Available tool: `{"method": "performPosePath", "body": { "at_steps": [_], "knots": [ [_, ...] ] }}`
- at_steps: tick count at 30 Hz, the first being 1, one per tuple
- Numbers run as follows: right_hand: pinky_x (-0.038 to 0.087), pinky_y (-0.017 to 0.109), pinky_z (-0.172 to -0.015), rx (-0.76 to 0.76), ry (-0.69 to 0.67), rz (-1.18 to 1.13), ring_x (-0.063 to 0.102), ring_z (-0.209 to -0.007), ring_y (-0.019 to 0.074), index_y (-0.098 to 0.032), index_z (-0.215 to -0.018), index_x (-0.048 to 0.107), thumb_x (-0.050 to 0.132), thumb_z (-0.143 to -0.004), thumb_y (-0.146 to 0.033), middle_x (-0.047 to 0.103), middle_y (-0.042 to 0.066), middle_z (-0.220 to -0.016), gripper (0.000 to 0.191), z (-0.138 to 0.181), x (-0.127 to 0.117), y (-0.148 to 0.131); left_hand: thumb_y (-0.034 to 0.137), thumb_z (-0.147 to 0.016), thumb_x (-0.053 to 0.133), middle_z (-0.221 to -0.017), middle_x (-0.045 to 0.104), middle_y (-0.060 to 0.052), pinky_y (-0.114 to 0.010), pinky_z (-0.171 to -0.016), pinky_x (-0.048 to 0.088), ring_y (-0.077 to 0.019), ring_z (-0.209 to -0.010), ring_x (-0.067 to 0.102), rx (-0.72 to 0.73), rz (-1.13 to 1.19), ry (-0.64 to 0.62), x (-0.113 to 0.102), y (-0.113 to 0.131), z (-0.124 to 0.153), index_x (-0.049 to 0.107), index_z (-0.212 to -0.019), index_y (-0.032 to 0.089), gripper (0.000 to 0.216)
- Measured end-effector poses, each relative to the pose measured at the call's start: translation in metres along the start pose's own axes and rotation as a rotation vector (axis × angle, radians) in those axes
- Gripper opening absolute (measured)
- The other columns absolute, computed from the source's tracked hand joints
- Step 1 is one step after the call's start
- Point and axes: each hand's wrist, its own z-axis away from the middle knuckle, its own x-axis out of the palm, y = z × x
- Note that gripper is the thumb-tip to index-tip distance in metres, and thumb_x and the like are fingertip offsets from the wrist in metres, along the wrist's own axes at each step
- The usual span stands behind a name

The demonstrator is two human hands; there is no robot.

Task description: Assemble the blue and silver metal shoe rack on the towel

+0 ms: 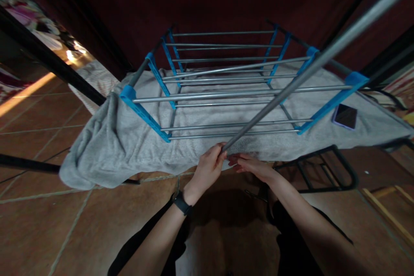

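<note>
My left hand [209, 166] is closed round the near end of a long grey metal tube [274, 101]. From there the tube slants up and away to the upper right corner. Just right of that end is my right hand [249, 166], its fingers loosely stretched and partly in shadow; it appears to hold nothing. Behind both hands a rack [220, 95] of thin metal rods and blue plastic brackets stands on a grey blanket [129, 151]. The tube passes in front of the rack's right half.
A phone [345, 116] lies on the blanket at the right. Below it is a dark metal frame [323, 170], with a wooden frame [388, 211] on the floor farther right. Tiled floor [42, 224] extends to the left. A dark red surface [220, 0] rises behind the rack.
</note>
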Motion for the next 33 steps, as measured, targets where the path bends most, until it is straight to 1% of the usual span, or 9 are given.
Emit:
{"method": "performPosePath", "body": {
  "at_steps": [2, 5, 8, 11, 16, 20, 23, 28, 33],
  "knots": [
    [0.051, 0.033, -0.083, 0.000, 0.009, -0.001, 0.064, -0.096, 0.0188, -0.021, -0.104, 0.068, 0.071, -0.074, -0.046, 0.070, 0.007, -0.106, 0.039, 0.001, -0.002, -0.002, 0.026, -0.098, 0.043, -0.111, 0.068, -0.008, -0.033, -0.085, 0.050, -0.0198, -0.100, 0.064, 0.031, -0.050, -0.001, 0.000, -0.001, 0.000, 0.058, -0.117, 0.023, 0.024],
    [0.051, 0.032, -0.083, -0.014, 0.013, 0.003, 0.064, -0.096, 0.0184, -0.021, -0.103, 0.070, 0.072, -0.073, -0.049, 0.070, 0.007, -0.106, 0.040, 0.001, -0.005, -0.004, 0.024, -0.097, 0.046, -0.113, 0.069, -0.007, -0.036, -0.089, 0.050, -0.0208, -0.103, 0.064, 0.072, -0.158, -0.003, -0.001, -0.004, 0.000, 0.059, -0.118, 0.024, 0.026],
    [0.051, 0.032, -0.083, -0.027, 0.014, 0.009, 0.064, -0.094, 0.0184, -0.020, -0.101, 0.072, 0.072, -0.073, -0.052, 0.070, 0.008, -0.105, 0.042, 0.000, -0.009, -0.002, 0.019, -0.095, 0.048, -0.111, 0.070, -0.005, -0.038, -0.089, 0.050, -0.0217, -0.101, 0.065, 0.076, -0.295, -0.070, -0.003, -0.005, 0.001, 0.061, -0.118, 0.026, 0.028],
    [0.051, 0.034, -0.084, -0.017, 0.044, -0.001, 0.065, -0.092, 0.0191, -0.020, -0.097, 0.074, 0.072, -0.073, -0.051, 0.072, 0.008, -0.102, 0.040, -0.001, -0.014, 0.002, 0.015, -0.093, 0.048, -0.107, 0.071, -0.005, -0.038, -0.088, 0.049, -0.0221, -0.097, 0.065, 0.075, -0.384, -0.125, -0.004, -0.007, 0.003, 0.062, -0.117, 0.026, 0.030],
    [0.052, 0.033, -0.083, 0.003, 0.095, -0.030, 0.066, -0.087, 0.0181, -0.019, -0.094, 0.075, 0.074, -0.074, -0.048, 0.072, 0.009, -0.103, 0.036, -0.002, -0.020, 0.005, 0.016, -0.093, 0.049, -0.107, 0.072, -0.005, -0.038, -0.088, 0.048, -0.0225, -0.097, 0.065, 0.072, -0.443, -0.137, -0.008, -0.014, 0.002, 0.062, -0.117, 0.026, 0.029],
    [0.052, 0.031, -0.082, 0.008, 0.073, -0.049, 0.066, -0.088, 0.0168, -0.019, -0.102, 0.074, 0.072, -0.076, -0.047, 0.072, 0.010, -0.108, 0.038, -0.002, -0.027, 0.000, 0.016, -0.092, 0.050, -0.107, 0.072, -0.006, -0.039, -0.088, 0.049, -0.0235, -0.098, 0.066, 0.051, -0.466, -0.124, -0.014, -0.023, -0.001, 0.064, -0.117, 0.024, 0.029],
    [0.052, 0.031, -0.084, -0.024, 0.037, -0.069, 0.066, -0.092, 0.0175, -0.020, -0.106, 0.073, 0.073, -0.076, -0.044, 0.070, 0.010, -0.112, 0.038, 0.001, -0.035, -0.005, 0.016, -0.091, 0.052, -0.106, 0.072, -0.006, -0.038, -0.088, 0.049, -0.0231, -0.096, 0.067, 0.042, -0.463, -0.100, -0.020, -0.030, -0.002, 0.064, -0.117, 0.025, 0.030],
    [0.050, 0.031, -0.088, -0.080, 0.037, -0.093, 0.065, -0.096, 0.0187, -0.018, -0.099, 0.074, 0.074, -0.076, -0.041, 0.071, 0.010, -0.110, 0.032, 0.011, -0.046, -0.017, 0.015, -0.088, 0.054, -0.104, 0.073, -0.006, -0.037, -0.088, 0.051, -0.0229, -0.095, 0.068, 0.011, -0.494, -0.086, -0.027, -0.038, -0.003, 0.066, -0.115, 0.026, 0.031],
    [0.051, 0.033, -0.090, -0.149, 0.052, -0.238, 0.066, -0.099, 0.0204, -0.020, -0.096, 0.073, 0.075, -0.075, -0.036, 0.070, 0.009, -0.116, 0.026, 0.019, -0.051, -0.025, 0.017, -0.091, 0.051, -0.108, 0.072, -0.006, -0.035, -0.089, 0.051, -0.0226, -0.098, 0.068, -0.041, -0.522, -0.099, -0.034, -0.040, -0.004, 0.064, -0.120, 0.025, 0.033]
  ]
}}
